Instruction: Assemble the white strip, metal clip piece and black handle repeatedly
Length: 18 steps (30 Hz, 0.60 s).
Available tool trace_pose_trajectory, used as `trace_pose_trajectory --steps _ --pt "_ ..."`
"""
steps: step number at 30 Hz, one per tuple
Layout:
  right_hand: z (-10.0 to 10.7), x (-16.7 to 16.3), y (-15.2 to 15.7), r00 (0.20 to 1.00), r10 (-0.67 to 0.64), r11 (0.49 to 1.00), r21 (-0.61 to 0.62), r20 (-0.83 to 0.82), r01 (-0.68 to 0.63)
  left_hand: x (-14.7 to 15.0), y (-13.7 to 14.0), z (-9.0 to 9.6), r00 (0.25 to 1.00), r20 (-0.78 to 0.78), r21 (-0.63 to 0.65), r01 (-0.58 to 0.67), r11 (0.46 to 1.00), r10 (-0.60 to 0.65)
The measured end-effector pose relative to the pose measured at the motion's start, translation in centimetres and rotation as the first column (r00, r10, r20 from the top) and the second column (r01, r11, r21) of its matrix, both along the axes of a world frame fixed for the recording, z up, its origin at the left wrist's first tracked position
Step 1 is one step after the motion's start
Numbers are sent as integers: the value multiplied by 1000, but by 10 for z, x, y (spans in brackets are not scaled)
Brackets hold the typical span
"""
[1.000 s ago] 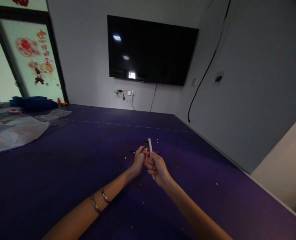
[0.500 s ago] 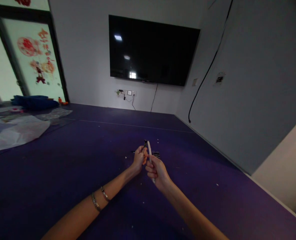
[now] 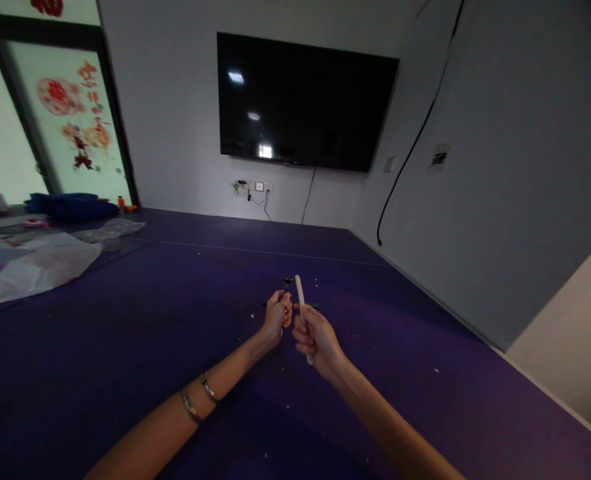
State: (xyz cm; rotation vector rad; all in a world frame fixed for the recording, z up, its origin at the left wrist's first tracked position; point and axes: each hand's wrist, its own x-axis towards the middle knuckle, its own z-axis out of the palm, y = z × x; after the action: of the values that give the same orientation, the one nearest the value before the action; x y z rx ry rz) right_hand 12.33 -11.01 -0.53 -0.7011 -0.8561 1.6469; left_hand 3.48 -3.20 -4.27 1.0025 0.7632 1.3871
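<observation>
My left hand [image 3: 276, 319] is closed around an orange-handled tool [image 3: 288, 313] whose dark metal tip [image 3: 288, 283] points up and away. My right hand [image 3: 316, 339] grips a thin white stick [image 3: 300, 293] upright, its top rising above my fingers and its lower end poking out below the hand. The two hands sit close together over the purple floor mat [image 3: 175, 320], the stick right beside the tool's tip. Two bracelets [image 3: 198, 399] circle my left wrist. Small pale scraps lie scattered on the mat around the hands.
A small dark object [image 3: 314, 306] lies on the mat just beyond my hands. Crumpled plastic sheets [image 3: 35, 263] and a blue bundle [image 3: 70, 205] lie far left. A large black TV [image 3: 305, 100] hangs on the back wall; a grey wall [image 3: 500, 200] runs along the right.
The white stick has risen a little in my right hand, and both hands have shifted slightly. The tool stays in my left hand.
</observation>
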Motion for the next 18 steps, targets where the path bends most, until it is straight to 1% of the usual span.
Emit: trace_pose_trajectory --steps 2,4,6,7,10,13,15,18 --pt "11 7 9 998 -66 993 98 16 64 0 -1 1 1000 23 -54 11 998 -10" --pt "20 18 22 987 -148 970 205 69 131 0 -3 3 999 48 -123 8 992 -2" --pt "26 31 39 951 -242 932 319 194 172 1 -4 7 998 64 -197 17 980 -5" --pt "27 38 48 916 -283 911 377 284 164 1 -5 9 997 70 -233 35 972 -19" --pt "25 56 75 764 -346 864 503 545 33 2 -9 19 993 94 -314 95 945 -69" --pt "16 67 96 563 -456 816 576 690 -45 1 -14 29 985 145 -367 137 920 -88" --pt "8 72 105 454 -479 813 574 752 -93 1 -16 33 978 186 -415 169 894 -98" --pt "-2 75 110 363 -467 834 538 806 -120 1 -17 34 970 224 -461 195 866 -99"
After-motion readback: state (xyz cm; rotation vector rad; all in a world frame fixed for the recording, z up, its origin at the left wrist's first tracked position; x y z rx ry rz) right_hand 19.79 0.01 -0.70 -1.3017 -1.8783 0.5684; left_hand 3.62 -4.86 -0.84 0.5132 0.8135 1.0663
